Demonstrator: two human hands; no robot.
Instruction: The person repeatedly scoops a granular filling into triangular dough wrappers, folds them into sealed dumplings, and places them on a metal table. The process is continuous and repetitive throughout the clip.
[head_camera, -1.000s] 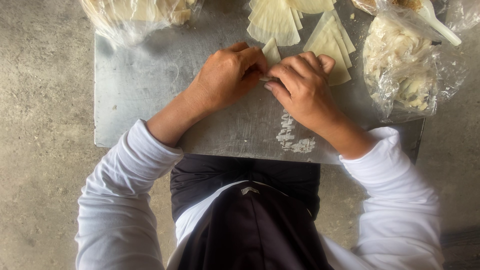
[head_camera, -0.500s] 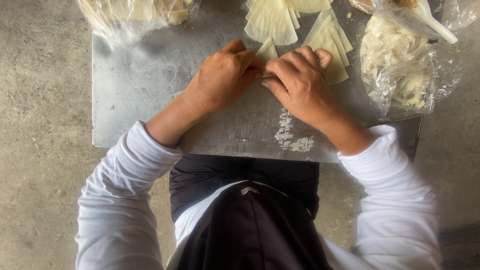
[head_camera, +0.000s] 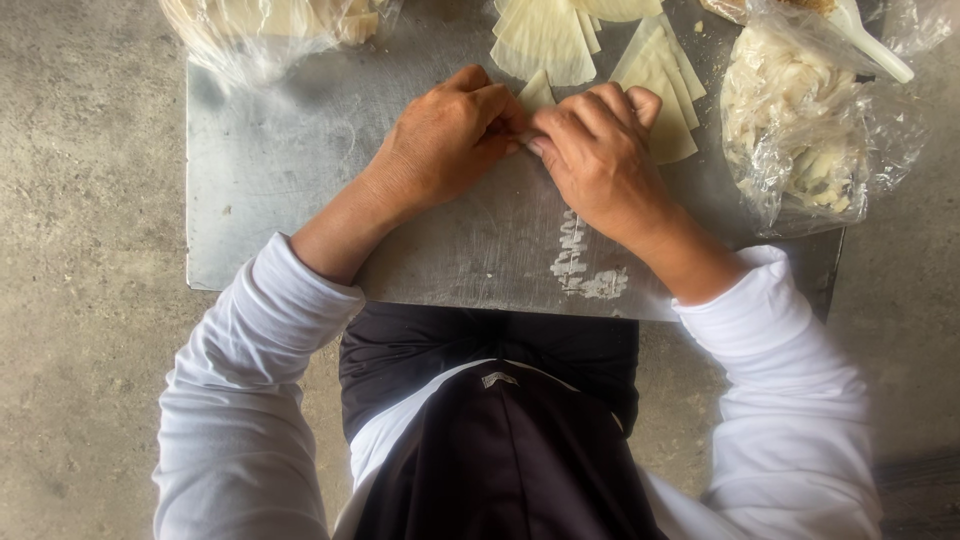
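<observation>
Metal tabletop (head_camera: 300, 150) over concrete floor; both hands meet at its far middle.
Left hand (head_camera: 445, 140) and right hand (head_camera: 595, 150), fingertips together, pinch one pale triangular wrapper (head_camera: 537, 92); wrapper stacks (head_camera: 660, 75) just beyond, plastic bag of filling (head_camera: 800, 130) right.

A clear plastic bag (head_camera: 810, 120) of pale shredded filling sits crumpled at the tabletop's (head_camera: 300, 180) far right corner. Another clear bag (head_camera: 270, 25) of yellowish pieces lies at the far left edge, partly out of view.
</observation>
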